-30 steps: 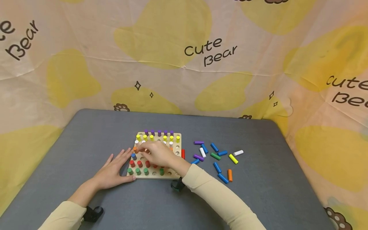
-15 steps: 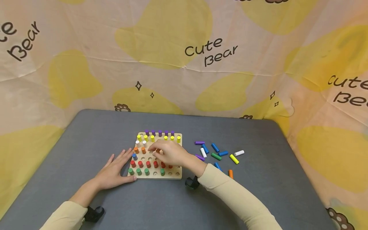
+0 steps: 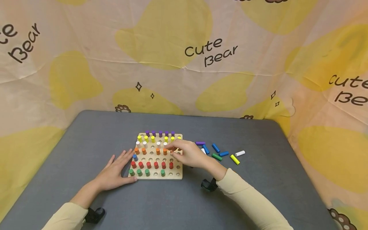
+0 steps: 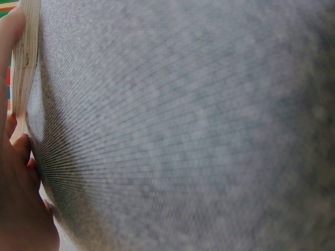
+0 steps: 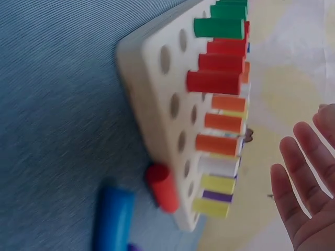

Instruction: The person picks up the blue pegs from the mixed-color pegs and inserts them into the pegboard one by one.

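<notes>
A pale wooden pegboard (image 3: 166, 177) stands on the table with rows of coloured pegs in its holes. My left hand (image 3: 115, 174) lies flat at the board's left side, fingers spread, thumb at the near left corner; its thumb (image 4: 13, 26) lies on the board's edge in the left wrist view. Over the right part of the board hovers my right hand (image 3: 189, 155), fingertips close to the orange row. Its fingers (image 5: 296, 167) look loosely extended in the right wrist view, and no peg shows in them. A single blue peg (image 3: 135, 157) stands in its row.
Loose pegs lie right of the board, among them a purple peg (image 3: 200, 143), a green peg (image 3: 217, 157), a yellow peg (image 3: 234, 159) and a white peg (image 3: 240, 153). Against the board's side rests a red peg (image 5: 162, 188). A patterned cloth (image 3: 184, 57) hangs behind the table.
My right hand has moved right across the board, from the left end of the orange row towards its right end. The left hand has stayed put. My right arm now covers some loose pegs.
</notes>
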A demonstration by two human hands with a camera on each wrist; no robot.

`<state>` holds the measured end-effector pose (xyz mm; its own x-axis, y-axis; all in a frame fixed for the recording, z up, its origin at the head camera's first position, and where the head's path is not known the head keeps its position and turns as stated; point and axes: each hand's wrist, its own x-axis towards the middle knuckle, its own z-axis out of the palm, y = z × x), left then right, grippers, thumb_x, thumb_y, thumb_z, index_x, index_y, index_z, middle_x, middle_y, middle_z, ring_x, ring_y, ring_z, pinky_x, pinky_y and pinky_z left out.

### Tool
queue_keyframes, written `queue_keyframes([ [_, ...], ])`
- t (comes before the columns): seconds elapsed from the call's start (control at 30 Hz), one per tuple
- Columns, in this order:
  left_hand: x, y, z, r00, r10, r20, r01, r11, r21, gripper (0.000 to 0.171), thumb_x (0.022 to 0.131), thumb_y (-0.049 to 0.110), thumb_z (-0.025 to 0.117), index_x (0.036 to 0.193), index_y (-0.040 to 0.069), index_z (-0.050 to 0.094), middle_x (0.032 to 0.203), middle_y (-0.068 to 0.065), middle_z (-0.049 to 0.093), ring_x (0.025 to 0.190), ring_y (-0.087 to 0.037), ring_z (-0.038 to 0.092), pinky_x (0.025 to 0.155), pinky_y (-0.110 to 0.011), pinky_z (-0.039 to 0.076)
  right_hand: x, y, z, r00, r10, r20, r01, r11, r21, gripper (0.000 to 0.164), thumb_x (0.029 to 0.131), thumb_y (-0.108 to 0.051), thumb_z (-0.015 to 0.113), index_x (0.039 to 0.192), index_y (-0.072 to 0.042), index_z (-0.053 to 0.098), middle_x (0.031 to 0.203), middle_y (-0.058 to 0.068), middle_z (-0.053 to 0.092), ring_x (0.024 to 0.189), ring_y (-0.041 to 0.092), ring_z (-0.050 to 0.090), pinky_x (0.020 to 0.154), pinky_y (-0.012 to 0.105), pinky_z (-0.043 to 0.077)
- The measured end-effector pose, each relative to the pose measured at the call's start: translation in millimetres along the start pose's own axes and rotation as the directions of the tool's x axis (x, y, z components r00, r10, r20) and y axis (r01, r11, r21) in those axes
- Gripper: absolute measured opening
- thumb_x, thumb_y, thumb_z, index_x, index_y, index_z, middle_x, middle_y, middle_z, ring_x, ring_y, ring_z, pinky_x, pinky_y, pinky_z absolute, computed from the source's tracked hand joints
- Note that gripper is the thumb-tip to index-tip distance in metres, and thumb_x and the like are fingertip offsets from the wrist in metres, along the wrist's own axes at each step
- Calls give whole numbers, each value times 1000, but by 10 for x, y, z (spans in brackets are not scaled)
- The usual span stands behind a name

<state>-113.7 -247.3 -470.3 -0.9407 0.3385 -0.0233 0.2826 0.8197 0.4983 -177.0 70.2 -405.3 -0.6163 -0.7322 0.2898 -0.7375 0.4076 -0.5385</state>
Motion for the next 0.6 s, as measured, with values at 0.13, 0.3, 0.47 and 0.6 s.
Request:
queue_keyframes([
  [0.13, 0, 10, -1, 1000, -6, 8, 6, 1000, -1, 101, 70, 65, 65, 148, 18, 21, 153, -10, 20, 140, -36, 14, 108, -60, 3, -139, 99, -22, 1000, 21, 10, -21, 1000, 9, 24, 87, -12, 62, 111, -8, 64, 105, 0, 64, 90, 15, 61, 74, 33, 53],
  [0.3, 0, 19, -7, 999, -18, 28, 18, 1000, 5, 102, 70, 66, 64, 148, 18, 21, 153, -10, 20, 140, -35, 13, 107, -60, 3, -320, 241, -39, 999, 39, 2, -39, 999, 19, 24, 86, -10, 64, 110, -8, 63, 105, 0, 64, 88, 14, 61, 73, 32, 53],
  [0.47, 4, 25, -11, 999, -21, 30, 21, 1000, 6, 102, 69, 66, 64, 148, 17, 22, 153, -10, 20, 140, -35, 14, 107, -61, 3, -460, 370, -62, 998, 64, -29, -64, 998, 5, 25, 86, -14, 64, 111, -9, 63, 102, 0, 64, 88, 9, 60, 75, 29, 53],
  [0.6, 2, 27, -12, 1000, -19, 25, 19, 1000, 5, 102, 69, 65, 65, 148, 17, 22, 153, -10, 20, 140, -36, 14, 107, -60, 3, -540, 443, -74, 995, 94, -31, -95, 995, -11, 25, 86, -16, 65, 110, -12, 63, 100, -2, 64, 88, 7, 59, 75, 27, 53],
])
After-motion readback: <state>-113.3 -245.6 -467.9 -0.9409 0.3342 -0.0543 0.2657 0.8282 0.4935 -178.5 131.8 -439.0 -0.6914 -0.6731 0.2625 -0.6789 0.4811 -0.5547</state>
